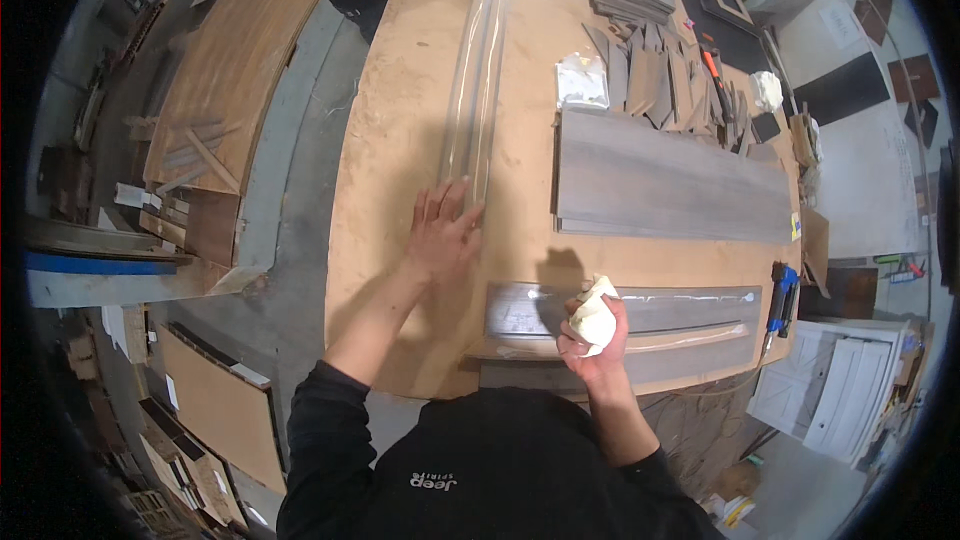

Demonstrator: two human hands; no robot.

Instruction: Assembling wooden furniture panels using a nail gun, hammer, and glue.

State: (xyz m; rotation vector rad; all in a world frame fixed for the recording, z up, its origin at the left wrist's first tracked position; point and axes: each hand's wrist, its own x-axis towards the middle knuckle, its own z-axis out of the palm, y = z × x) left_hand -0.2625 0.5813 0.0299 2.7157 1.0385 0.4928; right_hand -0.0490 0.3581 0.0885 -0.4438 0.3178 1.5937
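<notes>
The left hand (441, 237), grip spread, lies over a long, narrow grey strip (474, 90); the right hand (604, 358) clenches a crumpled cream cloth (595, 318).

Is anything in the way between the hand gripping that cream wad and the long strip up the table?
Nothing solid visible stands between the right hand, holding the cream wad, and the long strip: just tabletop. However, the left hand covers the strip's near part.
</notes>
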